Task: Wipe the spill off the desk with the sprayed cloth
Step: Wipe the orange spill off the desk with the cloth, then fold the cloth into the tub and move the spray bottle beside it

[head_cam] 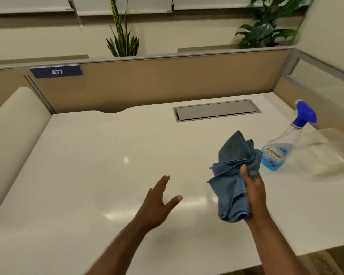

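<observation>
Right hand clamped on the bunched blue cloth, held above the worktop; left hand spread and empty. Wiping hasn't begun (no spill visible). Next: press cloth down near the spray bottle.

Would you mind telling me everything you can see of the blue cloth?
The blue cloth looks like soft microfibre with stitched edges. It is bunched and loosely folded, not spread out, and is gripped in the right hand, held up above the white desk rather than pressed on it. Folds stick up and hang down from the grip. Only that hand touches it; whether it is damp cannot be told.
</observation>
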The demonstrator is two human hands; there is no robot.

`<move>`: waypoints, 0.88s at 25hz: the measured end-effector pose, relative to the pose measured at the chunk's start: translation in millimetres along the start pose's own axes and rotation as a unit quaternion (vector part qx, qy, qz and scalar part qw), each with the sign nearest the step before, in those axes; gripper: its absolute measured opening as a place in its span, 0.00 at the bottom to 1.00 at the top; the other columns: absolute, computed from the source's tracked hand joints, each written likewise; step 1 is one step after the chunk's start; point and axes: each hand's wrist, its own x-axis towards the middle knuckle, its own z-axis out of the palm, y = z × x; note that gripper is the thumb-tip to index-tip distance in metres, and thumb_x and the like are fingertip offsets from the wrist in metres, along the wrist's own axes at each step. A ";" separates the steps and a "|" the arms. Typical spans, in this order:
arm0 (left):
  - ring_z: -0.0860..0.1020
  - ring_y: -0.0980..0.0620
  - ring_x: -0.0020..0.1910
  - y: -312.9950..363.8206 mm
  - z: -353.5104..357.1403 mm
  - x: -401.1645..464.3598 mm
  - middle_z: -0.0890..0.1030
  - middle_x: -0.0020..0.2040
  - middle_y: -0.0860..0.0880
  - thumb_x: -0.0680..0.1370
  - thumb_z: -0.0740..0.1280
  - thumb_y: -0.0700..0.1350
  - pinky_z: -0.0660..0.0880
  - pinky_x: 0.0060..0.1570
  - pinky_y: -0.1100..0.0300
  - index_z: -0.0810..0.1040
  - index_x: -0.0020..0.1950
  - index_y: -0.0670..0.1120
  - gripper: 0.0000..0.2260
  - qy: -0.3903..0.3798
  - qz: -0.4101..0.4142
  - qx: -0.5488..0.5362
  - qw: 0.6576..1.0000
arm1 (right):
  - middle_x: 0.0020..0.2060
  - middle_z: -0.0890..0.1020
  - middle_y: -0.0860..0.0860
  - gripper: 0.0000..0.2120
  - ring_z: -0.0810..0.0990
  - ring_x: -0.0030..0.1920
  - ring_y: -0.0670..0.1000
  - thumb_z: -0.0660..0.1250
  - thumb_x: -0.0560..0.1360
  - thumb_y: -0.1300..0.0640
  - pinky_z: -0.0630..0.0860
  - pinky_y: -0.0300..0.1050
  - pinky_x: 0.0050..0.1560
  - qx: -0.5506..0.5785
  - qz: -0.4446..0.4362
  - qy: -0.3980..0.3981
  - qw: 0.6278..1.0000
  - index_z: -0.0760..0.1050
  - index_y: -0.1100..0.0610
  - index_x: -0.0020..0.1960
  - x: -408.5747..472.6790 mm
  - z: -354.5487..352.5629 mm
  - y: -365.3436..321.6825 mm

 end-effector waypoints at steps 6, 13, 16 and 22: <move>0.78 0.50 0.61 78.7 44.3 23.0 0.79 0.65 0.54 0.75 0.64 0.63 0.76 0.60 0.47 0.70 0.68 0.59 0.23 -0.177 -0.039 -0.321 0.929 | 0.52 0.85 0.55 0.26 0.84 0.51 0.48 0.83 0.59 0.47 0.60 0.47 0.75 0.226 0.202 -0.376 0.876 0.84 0.60 0.51 -20.1 -6.6 -24.7; 0.80 0.44 0.60 101.8 61.5 42.6 0.81 0.63 0.49 0.75 0.70 0.49 0.79 0.48 0.45 0.73 0.65 0.55 0.18 -0.123 -0.009 -0.350 0.928 | 0.61 0.81 0.57 0.18 0.80 0.60 0.57 0.57 0.79 0.48 0.79 0.50 0.55 0.051 0.209 -0.307 0.927 0.77 0.53 0.64 25.8 -67.6 -33.6; 0.78 0.44 0.62 103.0 55.3 49.6 0.79 0.64 0.47 0.74 0.71 0.47 0.79 0.51 0.43 0.72 0.65 0.53 0.20 -0.150 -0.009 -0.353 0.923 | 0.62 0.80 0.56 0.18 0.81 0.59 0.56 0.61 0.78 0.63 0.79 0.49 0.55 -0.075 0.147 -0.302 0.939 0.72 0.51 0.66 44.8 -82.6 -42.4; 0.78 0.42 0.62 102.9 36.0 72.9 0.78 0.64 0.44 0.74 0.69 0.39 0.79 0.52 0.43 0.74 0.67 0.51 0.22 -0.218 0.007 -0.439 0.872 | 0.62 0.80 0.58 0.29 0.81 0.57 0.60 0.63 0.74 0.71 0.81 0.53 0.51 0.046 0.146 -0.351 0.924 0.70 0.45 0.68 67.9 -87.8 -54.0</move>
